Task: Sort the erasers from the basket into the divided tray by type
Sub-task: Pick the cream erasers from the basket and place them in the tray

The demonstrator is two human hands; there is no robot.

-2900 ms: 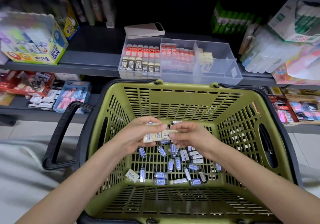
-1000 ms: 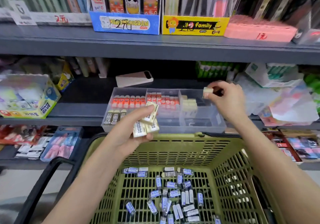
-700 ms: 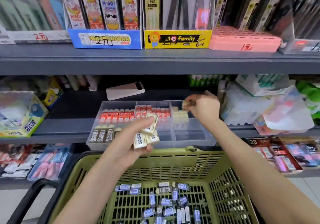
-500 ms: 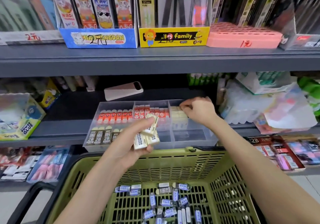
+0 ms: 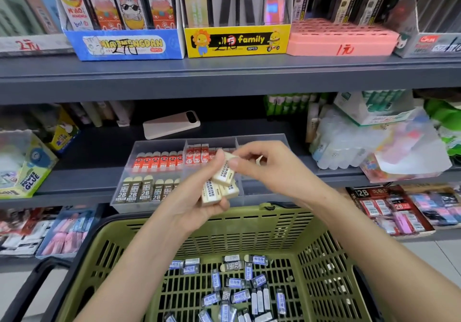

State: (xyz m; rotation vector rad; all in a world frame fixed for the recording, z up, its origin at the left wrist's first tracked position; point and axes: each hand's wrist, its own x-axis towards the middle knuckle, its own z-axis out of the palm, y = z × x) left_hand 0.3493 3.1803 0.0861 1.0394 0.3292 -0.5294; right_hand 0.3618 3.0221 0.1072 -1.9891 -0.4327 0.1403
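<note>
Grey shelf mid-frame bears the divided tray; left hand clasps cream erasers, right hand pinches the top eraser.

grey shop shelves, pale tiled floor

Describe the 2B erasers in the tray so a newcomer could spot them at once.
Just beyond the green basket, a clear divided tray sits on the middle grey shelf. In its front-left compartment stands a row of dark-sleeved erasers printed 2B. Only these are dark; the red-sleeved erasers stand in the compartments behind.
</note>
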